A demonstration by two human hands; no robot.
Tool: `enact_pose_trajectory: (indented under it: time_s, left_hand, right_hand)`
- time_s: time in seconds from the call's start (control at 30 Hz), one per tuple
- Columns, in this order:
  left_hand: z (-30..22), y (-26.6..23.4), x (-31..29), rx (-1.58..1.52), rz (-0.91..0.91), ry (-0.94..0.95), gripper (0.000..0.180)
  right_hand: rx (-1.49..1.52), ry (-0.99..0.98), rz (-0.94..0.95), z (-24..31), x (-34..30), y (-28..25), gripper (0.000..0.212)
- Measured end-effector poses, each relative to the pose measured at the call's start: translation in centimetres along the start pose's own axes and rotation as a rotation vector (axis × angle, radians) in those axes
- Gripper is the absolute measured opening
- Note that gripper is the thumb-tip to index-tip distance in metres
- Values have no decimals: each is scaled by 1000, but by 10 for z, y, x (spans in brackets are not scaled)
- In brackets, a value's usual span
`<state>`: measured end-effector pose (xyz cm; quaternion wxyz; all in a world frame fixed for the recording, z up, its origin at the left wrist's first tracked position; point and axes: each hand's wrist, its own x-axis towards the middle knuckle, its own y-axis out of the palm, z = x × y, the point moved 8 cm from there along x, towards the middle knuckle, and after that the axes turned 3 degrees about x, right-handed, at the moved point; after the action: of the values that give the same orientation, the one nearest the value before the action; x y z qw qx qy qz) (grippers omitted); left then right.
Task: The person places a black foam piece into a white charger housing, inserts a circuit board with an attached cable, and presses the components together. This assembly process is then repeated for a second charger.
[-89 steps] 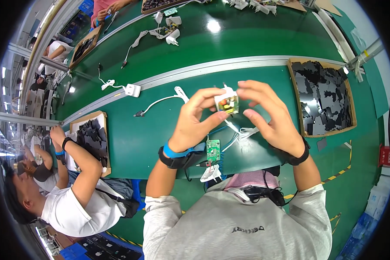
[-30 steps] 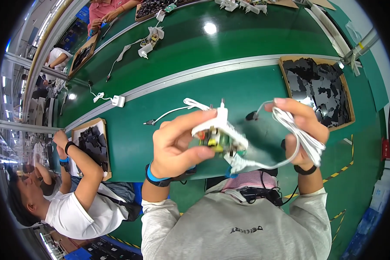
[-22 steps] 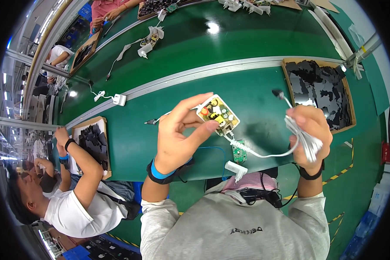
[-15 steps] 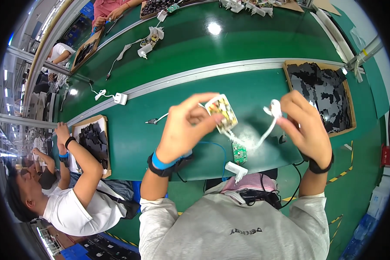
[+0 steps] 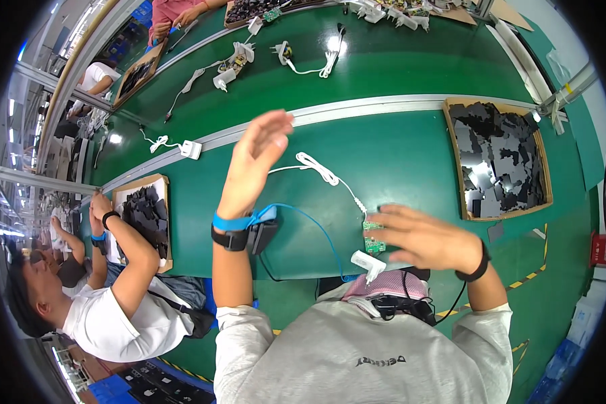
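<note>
My left hand (image 5: 257,151) is raised toward the metal rail, fingers stretched out and holding nothing. Lower on the green table, my right hand (image 5: 424,239) reaches over a small green circuit board (image 5: 373,246) with its fingers extended. Its fingertips partly cover the board; I cannot tell whether they touch it. A white cable (image 5: 318,168), loosely coiled in the middle, runs to the board's far end. The cable's other end passes behind my left hand. Just nearer than the board lies a white plug housing (image 5: 368,264) with prongs, close to the table edge.
A cardboard tray of black sheet pieces (image 5: 498,158) stands at the right. Beyond the metal rail (image 5: 363,106) lie a white adapter (image 5: 190,149), opened adapters (image 5: 234,64) and a plug with coiled cable (image 5: 328,64). A co-worker (image 5: 124,303) sits at left beside another tray (image 5: 145,215).
The open white adapter and its cable have left my hands. A plug with coiled cable now lies beyond the rail. My left hand moved up and left; my right hand moved down toward the board.
</note>
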<state>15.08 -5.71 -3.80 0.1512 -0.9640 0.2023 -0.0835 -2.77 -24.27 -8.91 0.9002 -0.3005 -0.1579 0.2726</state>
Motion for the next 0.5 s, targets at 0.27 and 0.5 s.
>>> enact_pose_trajectory:
  time_s: [0.27, 0.5]
  left_hand:
    - [-15, 40, -34, -66, 382, -45, 43]
    - [-32, 106, -58, 231, 716, 97, 52]
  right_hand:
    - [-332, -14, -116, -11, 2, 20, 42]
    - [-398, 10, -590, 5, -4, -56, 33]
